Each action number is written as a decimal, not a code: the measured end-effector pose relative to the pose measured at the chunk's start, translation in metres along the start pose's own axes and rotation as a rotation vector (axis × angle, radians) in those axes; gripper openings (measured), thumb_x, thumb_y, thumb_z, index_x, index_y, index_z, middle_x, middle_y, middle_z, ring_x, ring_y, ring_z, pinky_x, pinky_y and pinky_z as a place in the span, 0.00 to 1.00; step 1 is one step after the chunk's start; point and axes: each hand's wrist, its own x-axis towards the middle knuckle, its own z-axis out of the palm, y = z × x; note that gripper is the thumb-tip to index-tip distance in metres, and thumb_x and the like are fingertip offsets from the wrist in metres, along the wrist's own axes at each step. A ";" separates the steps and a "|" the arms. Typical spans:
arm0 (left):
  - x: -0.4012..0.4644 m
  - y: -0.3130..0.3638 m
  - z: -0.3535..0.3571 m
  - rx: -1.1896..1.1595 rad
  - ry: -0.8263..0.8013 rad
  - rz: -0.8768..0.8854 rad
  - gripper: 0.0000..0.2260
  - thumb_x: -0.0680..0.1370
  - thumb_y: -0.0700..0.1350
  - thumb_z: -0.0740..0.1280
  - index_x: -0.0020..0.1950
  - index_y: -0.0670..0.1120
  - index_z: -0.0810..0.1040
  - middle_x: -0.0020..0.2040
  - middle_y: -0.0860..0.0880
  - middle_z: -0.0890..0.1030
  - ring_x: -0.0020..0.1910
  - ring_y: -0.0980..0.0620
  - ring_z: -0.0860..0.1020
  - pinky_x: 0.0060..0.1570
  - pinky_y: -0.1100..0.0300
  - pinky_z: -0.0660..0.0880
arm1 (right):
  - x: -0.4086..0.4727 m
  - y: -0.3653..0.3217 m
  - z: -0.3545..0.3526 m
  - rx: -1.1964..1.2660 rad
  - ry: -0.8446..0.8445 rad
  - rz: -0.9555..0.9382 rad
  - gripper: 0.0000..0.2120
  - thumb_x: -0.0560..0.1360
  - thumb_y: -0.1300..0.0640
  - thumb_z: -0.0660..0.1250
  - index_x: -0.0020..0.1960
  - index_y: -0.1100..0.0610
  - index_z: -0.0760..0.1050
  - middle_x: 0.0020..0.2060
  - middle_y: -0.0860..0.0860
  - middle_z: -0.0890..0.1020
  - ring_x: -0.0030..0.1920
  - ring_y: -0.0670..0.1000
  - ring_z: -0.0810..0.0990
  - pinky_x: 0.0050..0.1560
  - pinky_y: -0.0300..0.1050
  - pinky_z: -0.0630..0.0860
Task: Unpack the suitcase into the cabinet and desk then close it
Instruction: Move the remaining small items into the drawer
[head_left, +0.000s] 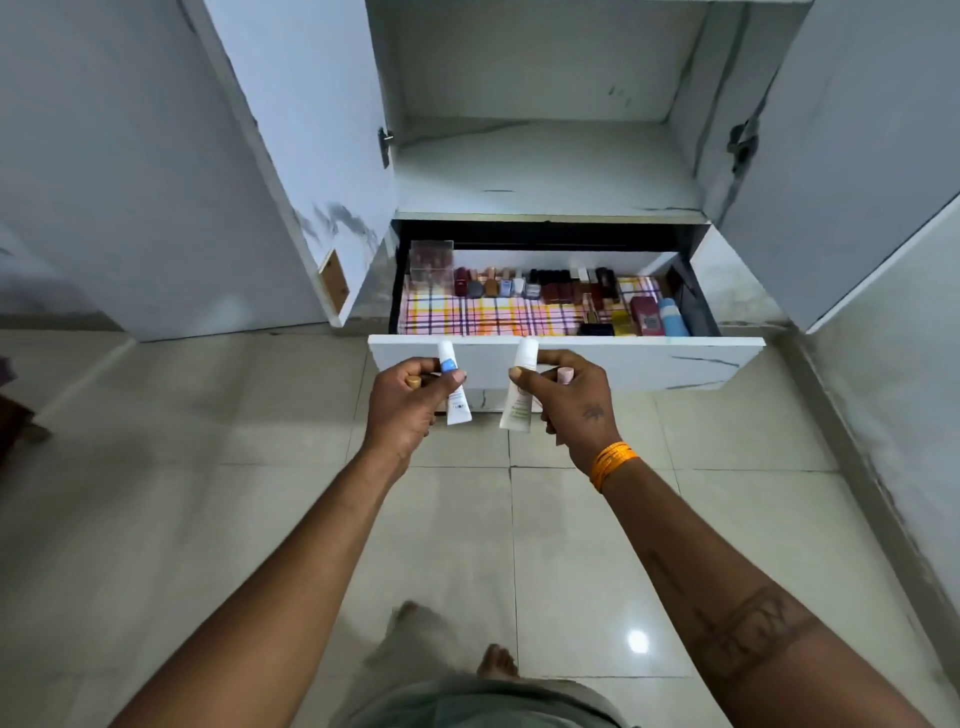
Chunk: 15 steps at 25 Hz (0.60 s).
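My left hand (410, 402) grips a small white tube (456, 400) with a blue mark, and a tan cap (413, 382) pokes out behind the fingers. My right hand (569, 402) holds a taller white tube (519, 395), with a pink-capped item (565, 374) tucked behind it. Both hands hover just in front of the open cabinet drawer (649, 361). The drawer is lined with a checked cloth (488, 317) and holds several small cosmetics bottles (545, 286) along its back and right side. The suitcase is out of view.
Both white cabinet doors, the left one (291, 156) and the right one (857, 156), stand open around a bare shelf (545, 176) above the drawer. A clear box (431, 262) sits in the drawer's back left corner. Glossy floor tiles (260, 467) lie below, with my feet (498, 660) near the bottom edge.
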 end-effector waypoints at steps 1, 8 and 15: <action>0.019 0.003 0.006 0.016 0.005 0.002 0.12 0.75 0.47 0.79 0.55 0.44 0.86 0.36 0.53 0.83 0.25 0.62 0.74 0.26 0.68 0.68 | 0.019 0.000 0.001 0.011 -0.006 -0.004 0.17 0.73 0.51 0.79 0.60 0.51 0.82 0.43 0.55 0.84 0.34 0.48 0.77 0.24 0.36 0.71; 0.166 0.009 0.012 0.254 0.001 0.062 0.22 0.74 0.48 0.80 0.67 0.52 0.81 0.53 0.52 0.84 0.44 0.61 0.81 0.39 0.61 0.78 | 0.148 -0.001 0.043 0.060 -0.051 -0.049 0.18 0.74 0.56 0.79 0.62 0.48 0.80 0.52 0.53 0.82 0.41 0.48 0.80 0.34 0.35 0.76; 0.278 -0.009 0.017 0.868 -0.034 -0.024 0.16 0.74 0.51 0.78 0.59 0.51 0.81 0.54 0.48 0.86 0.49 0.46 0.83 0.42 0.58 0.74 | 0.259 0.013 0.091 -0.019 -0.032 0.056 0.13 0.76 0.56 0.77 0.58 0.52 0.79 0.47 0.55 0.85 0.32 0.48 0.77 0.28 0.40 0.73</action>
